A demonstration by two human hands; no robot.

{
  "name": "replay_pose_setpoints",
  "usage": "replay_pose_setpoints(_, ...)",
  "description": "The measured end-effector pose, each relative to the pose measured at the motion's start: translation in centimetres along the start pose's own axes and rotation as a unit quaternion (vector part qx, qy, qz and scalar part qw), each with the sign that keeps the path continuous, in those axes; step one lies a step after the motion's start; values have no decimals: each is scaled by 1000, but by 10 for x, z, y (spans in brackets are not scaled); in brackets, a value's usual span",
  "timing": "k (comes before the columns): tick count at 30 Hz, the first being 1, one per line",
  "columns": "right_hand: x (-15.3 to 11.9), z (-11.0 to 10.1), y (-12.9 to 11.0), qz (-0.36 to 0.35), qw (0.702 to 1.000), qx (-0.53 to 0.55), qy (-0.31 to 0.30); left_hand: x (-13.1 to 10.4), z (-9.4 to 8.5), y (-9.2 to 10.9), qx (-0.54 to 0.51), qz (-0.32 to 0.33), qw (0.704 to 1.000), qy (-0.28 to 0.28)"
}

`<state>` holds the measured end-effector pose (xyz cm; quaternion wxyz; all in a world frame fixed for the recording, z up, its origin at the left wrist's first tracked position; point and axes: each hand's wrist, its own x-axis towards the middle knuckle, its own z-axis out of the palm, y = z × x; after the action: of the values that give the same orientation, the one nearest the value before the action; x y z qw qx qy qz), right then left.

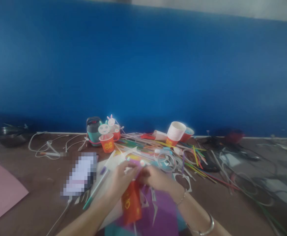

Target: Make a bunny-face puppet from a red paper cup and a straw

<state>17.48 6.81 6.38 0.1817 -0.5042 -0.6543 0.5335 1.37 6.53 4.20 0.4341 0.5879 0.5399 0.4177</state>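
My left hand (125, 175) and my right hand (154, 178) meet in the middle, fingers closed in a pinch. Between them shows a small purple piece (137, 168), seemingly paper, its shape partly covered by the fingers. A small white round bit (143, 163) sits at the right fingertips. Just below the hands, a red paper cup (131, 205) with yellow print lies tilted, its upper end hidden by my fingers. A thin white stick (135, 227) shows at its lower end. Under it are purple paper (164, 209) and white sheets.
A phone (81, 175) and a teal-and-white pen (96, 188) lie left. Behind stand a cup with a paper animal face (106, 143), a dark teal container (93, 131) and a cup stack (176, 132). Coloured sticks (145, 144), tape rolls (166, 161) and cables surround the hands.
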Motion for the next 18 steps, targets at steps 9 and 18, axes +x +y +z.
replay_pose_setpoints(9, 2, -22, 0, -5, 993, 79, 87, -3, -4, -4, -141, 64, 965, 213)
replay_pose_setpoints(18, 0, -25, -10, -45, 954, 148, 256, 0, 2, -9, -280, 9, 956, -91)
